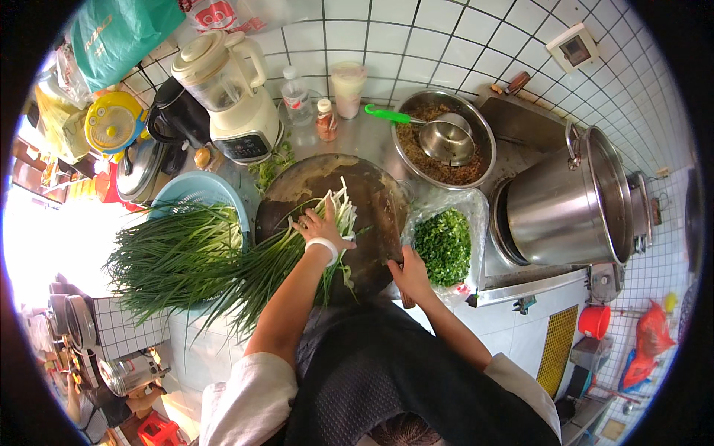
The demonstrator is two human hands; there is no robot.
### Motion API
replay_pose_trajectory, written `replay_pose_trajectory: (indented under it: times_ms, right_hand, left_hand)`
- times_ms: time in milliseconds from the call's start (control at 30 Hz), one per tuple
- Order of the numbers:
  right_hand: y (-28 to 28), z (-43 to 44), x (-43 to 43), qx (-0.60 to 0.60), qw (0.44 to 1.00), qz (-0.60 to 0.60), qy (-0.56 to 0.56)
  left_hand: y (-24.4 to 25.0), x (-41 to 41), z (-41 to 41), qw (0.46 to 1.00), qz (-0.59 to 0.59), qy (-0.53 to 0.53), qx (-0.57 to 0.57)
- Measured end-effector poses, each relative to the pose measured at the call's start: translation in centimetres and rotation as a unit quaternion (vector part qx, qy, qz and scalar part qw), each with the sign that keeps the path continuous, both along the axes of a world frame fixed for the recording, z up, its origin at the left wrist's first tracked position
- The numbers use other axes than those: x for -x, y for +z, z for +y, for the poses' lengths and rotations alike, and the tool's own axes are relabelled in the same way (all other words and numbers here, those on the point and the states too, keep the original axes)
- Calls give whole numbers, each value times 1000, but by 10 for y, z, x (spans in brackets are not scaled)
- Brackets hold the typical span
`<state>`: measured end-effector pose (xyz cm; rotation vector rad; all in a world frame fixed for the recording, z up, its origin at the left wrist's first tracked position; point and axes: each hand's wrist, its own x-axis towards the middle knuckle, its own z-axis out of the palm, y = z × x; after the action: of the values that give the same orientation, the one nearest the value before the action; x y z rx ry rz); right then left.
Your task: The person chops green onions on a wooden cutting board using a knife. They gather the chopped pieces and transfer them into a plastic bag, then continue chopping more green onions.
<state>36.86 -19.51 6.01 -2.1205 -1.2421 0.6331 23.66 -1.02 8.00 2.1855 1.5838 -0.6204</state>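
A bunch of green onions [279,253] lies across the left part of a round wooden chopping board [312,173], white ends toward the board's middle. My left hand [322,227] rests on the bunch near those ends, its fingers spread. Around the wooden handle of a cleaver [390,223] my right hand [411,274] is closed; the blade lies along the board's right side. Left of the board, a blue plastic basket [192,183] holds more long green onions [178,256]. Chopped green onions [443,245] fill a clear plastic bag right of the board.
Beyond the board stand a blender [237,111], a water bottle [295,97], a small jar [326,122] and a tall cup [348,92]. A steel bowl [485,117] of brown filling holds a green-handled ladle [390,114]. At right is a big steel pot [558,206]. A person works at lower left.
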Motion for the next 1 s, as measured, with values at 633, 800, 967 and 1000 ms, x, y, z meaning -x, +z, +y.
replay_pose_trajectory:
  times_ms: [633, 800, 967, 1000]
  right_hand:
    - [58, 95, -10, 144, 926, -200, 287]
    - [20, 102, 0, 98, 934, -197, 283]
    - [36, 106, -33, 55, 949, -179, 252]
    - [34, 108, -40, 31, 956, -188, 223]
  left_hand:
    - [-47, -17, 4, 992, 97, -73, -35]
    - [-39, 4, -2, 993, -9, -77, -92]
    - [-9, 22, 1, 990, -122, -41, -62]
    - [-3, 24, 2, 989, -136, -32, -55]
